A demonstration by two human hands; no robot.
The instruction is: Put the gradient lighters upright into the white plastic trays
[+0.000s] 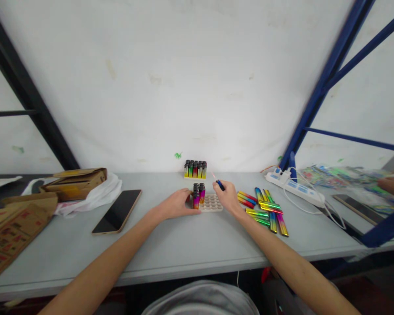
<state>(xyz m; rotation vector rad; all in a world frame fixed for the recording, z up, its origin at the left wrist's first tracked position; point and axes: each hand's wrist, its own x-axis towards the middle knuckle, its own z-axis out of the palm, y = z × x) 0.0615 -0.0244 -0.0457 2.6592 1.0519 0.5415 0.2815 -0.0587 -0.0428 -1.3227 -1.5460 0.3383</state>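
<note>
Grey clothing (200, 302) nearest, below front edge of counter (177, 245). Left hand (175, 204) curved round left end of one near tray (213, 211), gripping it, thumb along front edge. About four upright lighters (196, 202) at that end. Right hand (229, 197) closed on one blue lighter (220, 185), near tray's back right corner. One back tray (195, 178) toward counter's back edge, front row five lighters. Roughly ten loose lighters (269, 204) right, overlapping, exact count unclear. One phone (117, 212) toward counter's left end.
</note>
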